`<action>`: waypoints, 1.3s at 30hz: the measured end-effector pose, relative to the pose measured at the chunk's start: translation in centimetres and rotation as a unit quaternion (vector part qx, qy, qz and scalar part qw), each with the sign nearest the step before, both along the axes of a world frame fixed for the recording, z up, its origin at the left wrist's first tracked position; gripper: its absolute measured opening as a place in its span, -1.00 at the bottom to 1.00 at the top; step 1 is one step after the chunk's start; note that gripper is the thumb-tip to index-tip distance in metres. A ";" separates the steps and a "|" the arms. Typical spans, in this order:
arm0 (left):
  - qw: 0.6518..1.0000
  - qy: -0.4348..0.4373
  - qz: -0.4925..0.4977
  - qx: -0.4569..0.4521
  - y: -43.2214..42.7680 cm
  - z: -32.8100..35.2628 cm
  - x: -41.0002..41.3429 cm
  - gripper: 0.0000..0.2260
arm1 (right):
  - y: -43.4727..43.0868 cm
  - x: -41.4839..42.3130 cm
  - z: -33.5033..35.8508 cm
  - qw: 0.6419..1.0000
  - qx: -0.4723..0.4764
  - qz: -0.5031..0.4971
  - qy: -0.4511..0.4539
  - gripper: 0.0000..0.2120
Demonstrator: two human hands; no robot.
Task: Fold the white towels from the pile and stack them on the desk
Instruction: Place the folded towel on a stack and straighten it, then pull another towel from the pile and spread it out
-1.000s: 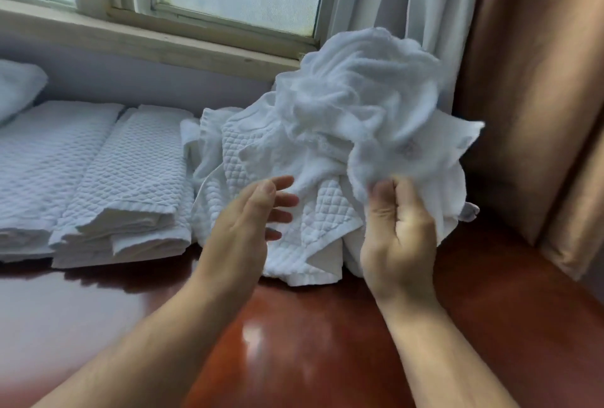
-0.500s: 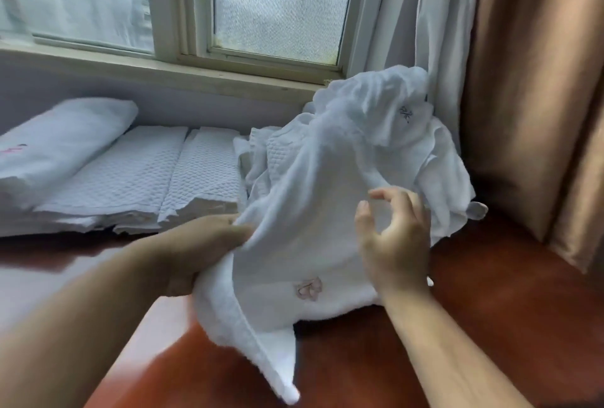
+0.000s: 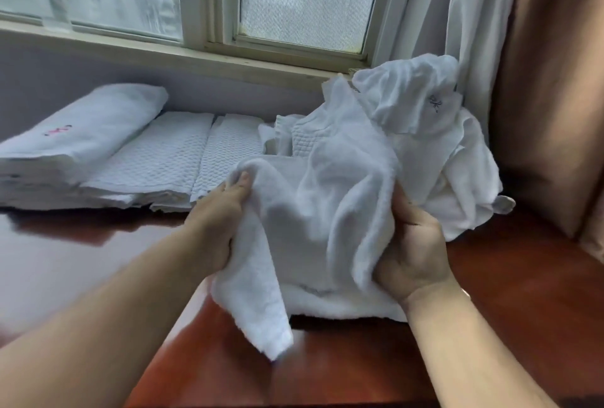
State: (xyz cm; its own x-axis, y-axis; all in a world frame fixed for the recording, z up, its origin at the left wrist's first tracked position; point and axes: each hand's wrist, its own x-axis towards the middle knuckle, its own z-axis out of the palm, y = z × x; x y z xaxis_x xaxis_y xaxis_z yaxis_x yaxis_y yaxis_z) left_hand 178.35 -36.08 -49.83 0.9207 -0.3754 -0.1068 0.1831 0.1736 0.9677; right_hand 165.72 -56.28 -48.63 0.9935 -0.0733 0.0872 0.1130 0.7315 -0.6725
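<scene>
A crumpled white terry towel [image 3: 313, 211] hangs between my two hands above the reddish wooden desk [image 3: 510, 326]. My left hand [image 3: 219, 221] grips its left edge, and one corner dangles below toward the desk. My right hand [image 3: 411, 250] grips a bunched fold on the right side. Behind the towel, the loose pile of white towels [image 3: 434, 133] leans against the curtain. Folded white towels [image 3: 170, 159] lie in stacks at the back left of the desk, under the window sill.
A thicker folded towel with pink stitching [image 3: 88, 133] sits at the far left. A brown curtain [image 3: 552, 80] and a pale sheer curtain [image 3: 470, 15] hang at the right. The window frame [image 3: 202, 54] runs along the back.
My right hand, open half a second ago, now grips the towel. The towel has been drawn further out of the pile toward me, and the view has shifted left.
</scene>
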 end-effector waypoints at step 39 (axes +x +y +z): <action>0.997 0.020 0.059 0.034 5.6 0.9 -0.3 -0.53 | 7.8 -2.3 -1.2 0.815 -0.522 -0.020 0.250 -0.57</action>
